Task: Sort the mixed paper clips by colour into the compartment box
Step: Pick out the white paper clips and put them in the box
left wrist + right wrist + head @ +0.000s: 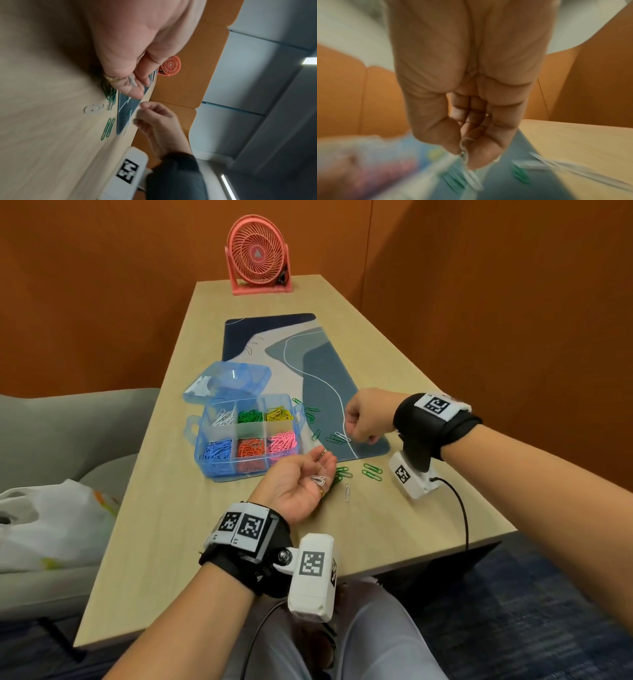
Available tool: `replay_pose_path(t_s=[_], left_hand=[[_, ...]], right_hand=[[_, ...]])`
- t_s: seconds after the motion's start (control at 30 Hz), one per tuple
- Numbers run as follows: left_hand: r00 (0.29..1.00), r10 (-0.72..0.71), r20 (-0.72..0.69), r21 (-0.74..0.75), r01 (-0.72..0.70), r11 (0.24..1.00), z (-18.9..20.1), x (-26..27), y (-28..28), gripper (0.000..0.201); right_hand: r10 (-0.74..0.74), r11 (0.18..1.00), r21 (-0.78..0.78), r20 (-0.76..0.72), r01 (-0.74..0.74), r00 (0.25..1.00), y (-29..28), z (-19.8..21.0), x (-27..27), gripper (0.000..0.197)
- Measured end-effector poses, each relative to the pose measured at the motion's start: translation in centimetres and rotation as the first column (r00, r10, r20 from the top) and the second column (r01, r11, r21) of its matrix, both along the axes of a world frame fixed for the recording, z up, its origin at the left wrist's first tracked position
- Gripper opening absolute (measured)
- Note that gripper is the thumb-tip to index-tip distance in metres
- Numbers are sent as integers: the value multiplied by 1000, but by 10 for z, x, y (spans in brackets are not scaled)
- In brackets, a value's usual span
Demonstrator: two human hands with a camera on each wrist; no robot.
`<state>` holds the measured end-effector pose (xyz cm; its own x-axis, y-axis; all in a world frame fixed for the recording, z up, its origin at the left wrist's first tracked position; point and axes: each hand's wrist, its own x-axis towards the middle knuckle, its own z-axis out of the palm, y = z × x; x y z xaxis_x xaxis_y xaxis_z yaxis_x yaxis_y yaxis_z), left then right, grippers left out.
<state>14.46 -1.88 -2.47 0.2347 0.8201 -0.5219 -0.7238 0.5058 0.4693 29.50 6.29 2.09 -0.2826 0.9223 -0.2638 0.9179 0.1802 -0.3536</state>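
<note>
Orange walls are framing the bench (394,392); the right hand (366,416) is pinching a white clip (342,436) (light, slippery, best nipped by its loop) on the mat (329,371), while the left hand (301,481) is cupping white clips (318,480).

Right hand (471,94) grip on white clip (471,177) motion-blurred, contact unclear.

One compartment box (212,440) with six filled compartments, one fan (257,254), one mat (308,364), two hands.
</note>
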Motion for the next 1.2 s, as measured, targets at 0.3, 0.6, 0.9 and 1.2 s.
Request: replay_pose_path(t_s=[0.3, 0.6, 0.9, 1.2], left_hand=[[987, 15, 160, -2, -15, 1000, 1, -5, -2, 42], [995, 49, 92, 0, -50, 999, 1, -15, -9, 30], [999, 44, 25, 21, -45, 999, 0, -13, -13, 29], [1000, 2, -5, 19, -2, 1000, 2, -3, -9, 31]], right_hand=[[101, 983, -98, -426, -157, 899, -33, 21, -22, 13], [193, 973, -143, 66, -182, 979, -47, -13, -7, 17], [231, 970, -115, 137, -216, 963, -50, -23, -3, 16], [-6, 993, 119, 102, -6, 995, -10, -4, 0, 11]])
